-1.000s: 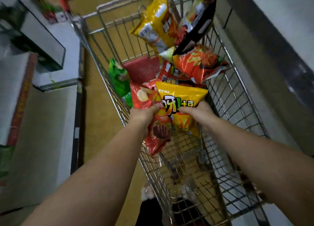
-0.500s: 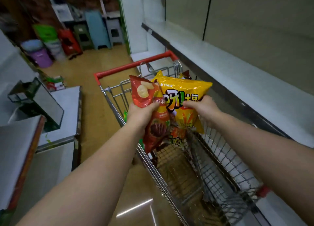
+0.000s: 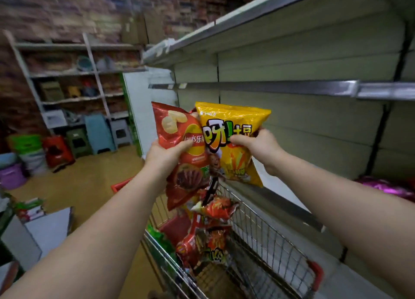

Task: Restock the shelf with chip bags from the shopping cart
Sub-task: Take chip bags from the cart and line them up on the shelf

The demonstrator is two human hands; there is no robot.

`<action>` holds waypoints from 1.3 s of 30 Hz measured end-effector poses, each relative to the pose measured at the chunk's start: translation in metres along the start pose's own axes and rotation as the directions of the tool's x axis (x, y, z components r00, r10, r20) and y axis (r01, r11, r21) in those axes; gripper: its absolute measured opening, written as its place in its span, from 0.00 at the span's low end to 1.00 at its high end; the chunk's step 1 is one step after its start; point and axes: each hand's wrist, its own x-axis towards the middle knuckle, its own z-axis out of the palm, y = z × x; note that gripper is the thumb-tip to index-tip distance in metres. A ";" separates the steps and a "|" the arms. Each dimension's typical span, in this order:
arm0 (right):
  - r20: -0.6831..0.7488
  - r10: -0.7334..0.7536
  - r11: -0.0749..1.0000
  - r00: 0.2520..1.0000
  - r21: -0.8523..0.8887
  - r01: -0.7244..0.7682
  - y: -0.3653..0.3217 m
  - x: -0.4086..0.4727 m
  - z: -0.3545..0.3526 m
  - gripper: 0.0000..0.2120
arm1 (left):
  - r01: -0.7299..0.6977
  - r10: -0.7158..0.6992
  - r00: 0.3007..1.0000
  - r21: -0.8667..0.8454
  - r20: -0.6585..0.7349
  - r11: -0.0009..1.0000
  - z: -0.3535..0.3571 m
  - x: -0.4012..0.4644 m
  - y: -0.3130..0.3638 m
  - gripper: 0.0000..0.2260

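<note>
Both hands hold bags in the air above the cart (image 3: 265, 238): the left hand (image 3: 167, 156) grips a red bag (image 3: 179, 164) by its left edge, thumb across the front, and the right hand (image 3: 258, 147) pinches a yellow bag (image 3: 233, 128) near its middle right, fingers curled behind it. The two bags overlap slightly, the yellow one in front, and both face the shelf (image 3: 292, 197) on the right, whose white deck just past the cart looks bare apart from something purple (image 3: 386, 187) at the far right. More bags (image 3: 208, 238) lie piled in the cart below. The step in hand seems to be carrying this pair across to the shelf. To do it well, the person would likely separate the bags first, so neither drags the other down, then set each upright on its bottom seam, label outward, pushed back toward the rear panel. A light grip matters, since squeezing would crush the chips, and the yellow bag, held with a pinch, could swing or slip if moved fast
</note>
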 end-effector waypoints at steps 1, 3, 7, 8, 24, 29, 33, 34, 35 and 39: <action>-0.005 -0.029 1.000 1.000 0.001 0.029 -0.012 -0.004 -0.010 0.14 | -0.023 0.023 1.000 -0.008 0.006 1.000 0.005 -0.005 0.011 0.20; -0.032 -0.086 0.996 0.996 -0.005 0.086 -0.033 -0.012 -0.031 0.14 | -0.072 0.073 0.997 -0.028 0.024 0.997 0.017 -0.014 0.031 0.19; -0.091 -0.171 0.985 0.981 -0.020 0.170 -0.065 -0.030 -0.071 0.18 | -0.137 0.141 0.988 -0.059 0.069 0.989 0.046 -0.035 0.065 0.17; -0.110 -0.183 0.983 0.977 -0.031 0.181 -0.070 -0.034 -0.081 0.20 | -0.144 0.149 0.985 -0.070 0.084 0.987 0.053 -0.040 0.071 0.18; -0.414 -0.277 0.959 0.867 -0.173 0.224 -0.112 -0.111 -0.207 0.09 | -0.150 0.230 0.892 -0.225 0.389 0.963 0.155 -0.082 0.125 0.21; -0.540 -0.272 0.960 0.797 -0.204 0.190 -0.118 -0.137 -0.237 0.12 | -0.128 0.257 0.802 -0.264 0.540 0.956 0.192 -0.089 0.137 0.18; -0.653 -0.270 0.961 0.708 -0.223 0.161 -0.118 -0.165 -0.255 0.11 | -0.090 0.266 0.694 -0.286 0.669 0.954 0.221 -0.100 0.141 0.12; -0.678 -0.273 0.960 0.682 -0.241 0.144 -0.118 -0.173 -0.260 0.11 | -0.079 0.264 0.666 -0.286 0.698 0.955 0.228 -0.103 0.142 0.12; -0.701 -0.275 0.958 0.657 -0.255 0.129 -0.119 -0.181 -0.265 0.11 | -0.068 0.263 0.635 -0.287 0.726 0.955 0.235 -0.108 0.143 0.12; -0.773 -0.295 0.951 0.561 -0.296 0.093 -0.125 -0.215 -0.282 0.09 | -0.030 0.268 0.526 -0.298 0.807 0.954 0.259 -0.128 0.149 0.14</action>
